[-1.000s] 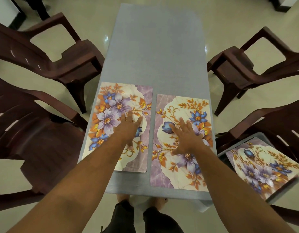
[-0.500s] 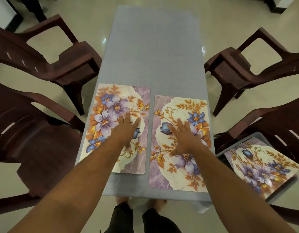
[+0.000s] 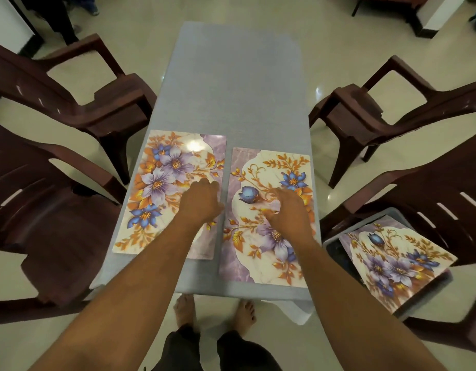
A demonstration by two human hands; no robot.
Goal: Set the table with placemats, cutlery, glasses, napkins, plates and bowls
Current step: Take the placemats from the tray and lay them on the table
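Two floral placemats lie side by side on the near end of the grey table (image 3: 237, 89): the left placemat (image 3: 162, 183) and the right placemat (image 3: 274, 167). My left hand (image 3: 202, 203) hovers over the inner edge of the left mat, fingers loosely curled downward, holding nothing. Over the middle of the right mat, my right hand (image 3: 290, 212) is likewise loosely curled and empty. A third placemat (image 3: 397, 261) lies on top of a grey bin (image 3: 419, 303) on the chair at my right.
Dark brown plastic chairs stand on both sides of the table: two on the left (image 3: 70, 108) and two on the right (image 3: 392, 113). My bare feet (image 3: 186, 309) are at the table's near edge. The floor is glossy cream tile.
Both hands lay flat with fingers spread on the mats; now the fingers have curled in and the hands have lifted slightly. The placemats have stayed in place.
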